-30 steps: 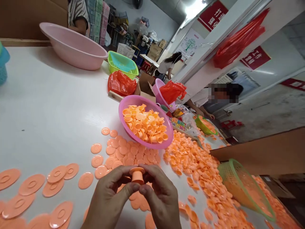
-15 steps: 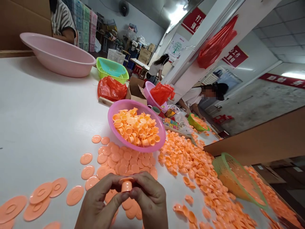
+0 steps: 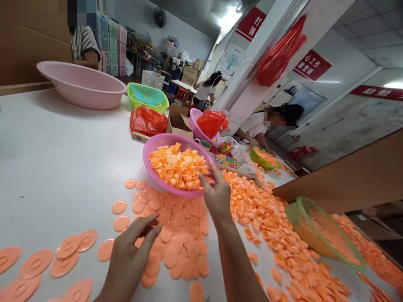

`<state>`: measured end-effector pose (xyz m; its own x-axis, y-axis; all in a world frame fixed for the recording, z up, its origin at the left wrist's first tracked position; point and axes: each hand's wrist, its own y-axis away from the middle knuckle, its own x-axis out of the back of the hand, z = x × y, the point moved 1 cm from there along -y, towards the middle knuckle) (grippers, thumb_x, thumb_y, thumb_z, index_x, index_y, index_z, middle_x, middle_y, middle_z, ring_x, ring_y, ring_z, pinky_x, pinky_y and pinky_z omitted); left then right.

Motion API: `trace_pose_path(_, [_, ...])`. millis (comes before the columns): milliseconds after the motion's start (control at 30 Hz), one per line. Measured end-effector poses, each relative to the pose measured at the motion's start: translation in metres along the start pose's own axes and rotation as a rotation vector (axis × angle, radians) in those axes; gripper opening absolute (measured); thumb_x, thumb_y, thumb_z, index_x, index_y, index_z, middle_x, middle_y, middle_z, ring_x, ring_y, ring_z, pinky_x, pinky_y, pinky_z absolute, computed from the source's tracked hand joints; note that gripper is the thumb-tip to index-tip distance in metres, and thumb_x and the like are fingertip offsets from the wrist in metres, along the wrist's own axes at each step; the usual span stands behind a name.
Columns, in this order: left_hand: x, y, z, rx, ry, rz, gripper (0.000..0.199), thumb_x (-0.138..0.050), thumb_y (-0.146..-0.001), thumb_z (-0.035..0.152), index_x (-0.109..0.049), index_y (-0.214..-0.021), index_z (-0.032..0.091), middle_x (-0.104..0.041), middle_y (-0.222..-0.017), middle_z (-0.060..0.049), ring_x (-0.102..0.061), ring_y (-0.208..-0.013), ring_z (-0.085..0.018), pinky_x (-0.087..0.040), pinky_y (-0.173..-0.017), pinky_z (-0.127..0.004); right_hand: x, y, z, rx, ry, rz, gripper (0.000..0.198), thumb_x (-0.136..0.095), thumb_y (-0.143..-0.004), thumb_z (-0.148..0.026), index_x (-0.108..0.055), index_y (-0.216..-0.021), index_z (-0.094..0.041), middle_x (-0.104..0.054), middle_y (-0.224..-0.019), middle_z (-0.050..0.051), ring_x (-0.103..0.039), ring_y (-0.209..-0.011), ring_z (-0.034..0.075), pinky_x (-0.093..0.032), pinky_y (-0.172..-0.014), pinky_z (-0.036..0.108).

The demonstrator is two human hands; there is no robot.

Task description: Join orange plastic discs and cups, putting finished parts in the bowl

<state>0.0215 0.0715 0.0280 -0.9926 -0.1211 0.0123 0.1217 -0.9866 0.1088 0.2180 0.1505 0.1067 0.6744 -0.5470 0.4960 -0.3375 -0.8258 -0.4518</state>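
My right hand (image 3: pixel 216 191) reaches over the near right rim of a pink bowl (image 3: pixel 147 165). Its thumb and fingers are apart, with nothing visible between them. In the bowl lies a heap of small orange toy cups (image 3: pixel 176 167), some joined to saucers. My left hand (image 3: pixel 134 247) is held low over spread orange saucers (image 3: pixel 187 247), its thumb and fingertips separated by a gap and no piece visible in them. More saucers (image 3: pixel 36 263) lie scattered at the left.
Loose orange cups (image 3: pixel 277 235) cover the table's right side, around a tilted green basket (image 3: pixel 330 235). Behind the bowl are a red plastic bag (image 3: pixel 147 121), a cardboard box (image 3: pixel 179 121) and a large pale pink basin (image 3: pixel 85 86). A co-worker (image 3: pixel 255 126) leans over the table at right.
My hands have come apart, and the cup and saucer held between them are no longer there. The right hand has moved forward to the bowl; the left has stayed low over the saucers.
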Motion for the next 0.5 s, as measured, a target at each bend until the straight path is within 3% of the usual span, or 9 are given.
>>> trace_pose_path(67, [0.013, -0.006, 0.005, -0.003, -0.056, 0.075, 0.034, -0.067, -0.077, 0.049, -0.075, -0.1, 0.025, -0.076, -0.099, -0.005, -0.069, -0.094, -0.024, -0.057, -0.081, -0.033, -0.012, -0.025, 0.008, 0.18, 0.158, -0.009, 0.042, -0.059, -0.084, -0.021, -0.066, -0.126, -0.02, -0.069, -0.117, 0.012, -0.061, -0.104, 0.026, -0.051, -0.088, 0.043])
trace_pose_path(133, [0.032, -0.011, 0.013, -0.003, -0.073, 0.153, 0.033, -0.066, -0.078, 0.047, -0.075, -0.101, 0.025, -0.076, -0.1, -0.004, -0.069, -0.097, -0.024, -0.055, -0.083, -0.033, -0.033, -0.039, 0.014, 0.334, 0.277, -0.165, 0.041, -0.056, -0.082, -0.012, -0.069, -0.12, -0.021, -0.068, -0.12, 0.011, -0.056, -0.114, 0.028, -0.045, -0.098, 0.046])
trace_pose_path(200, [0.057, -0.014, 0.019, -0.004, -0.124, 0.236, 0.031, -0.064, -0.079, 0.045, -0.074, -0.101, 0.025, -0.076, -0.102, -0.004, -0.069, -0.098, -0.023, -0.055, -0.083, -0.032, -0.051, -0.044, 0.016, 0.396, 0.372, -0.323, 0.042, -0.058, -0.079, -0.008, -0.071, -0.117, -0.021, -0.068, -0.121, 0.011, -0.055, -0.116, 0.029, -0.044, -0.1, 0.048])
trace_pose_path(267, [0.083, -0.015, 0.02, 0.015, -0.253, 0.285, 0.029, -0.063, -0.079, 0.044, -0.074, -0.099, 0.026, -0.075, -0.104, -0.003, -0.068, -0.095, -0.023, -0.054, -0.078, -0.031, -0.056, -0.045, 0.017, 0.387, 0.453, -0.335, 0.041, -0.057, -0.079, -0.007, -0.071, -0.116, -0.02, -0.066, -0.123, 0.013, -0.054, -0.117, 0.031, -0.043, -0.099, 0.051])
trace_pose_path(367, [0.115, -0.012, 0.01, 0.083, -0.477, 0.214, 0.027, -0.061, -0.078, 0.043, -0.074, -0.095, 0.027, -0.074, -0.103, -0.002, -0.067, -0.085, -0.022, -0.053, -0.067, -0.03, -0.033, -0.035, 0.022, 0.393, 0.446, -0.182, 0.041, -0.056, -0.081, -0.012, -0.069, -0.12, -0.018, -0.064, -0.127, 0.015, -0.053, -0.119, 0.032, -0.041, -0.102, 0.053])
trace_pose_path(500, [0.134, -0.002, -0.009, -0.003, -0.67, 0.024, 0.023, -0.055, -0.082, 0.039, -0.072, -0.09, 0.027, -0.073, -0.101, -0.001, -0.065, -0.09, -0.021, -0.051, -0.074, -0.031, 0.04, 0.02, 0.045, 0.35, 0.367, -0.139, 0.035, -0.056, -0.086, -0.029, -0.069, -0.117, -0.021, -0.07, -0.116, 0.01, -0.06, -0.111, 0.029, -0.046, -0.097, 0.048])
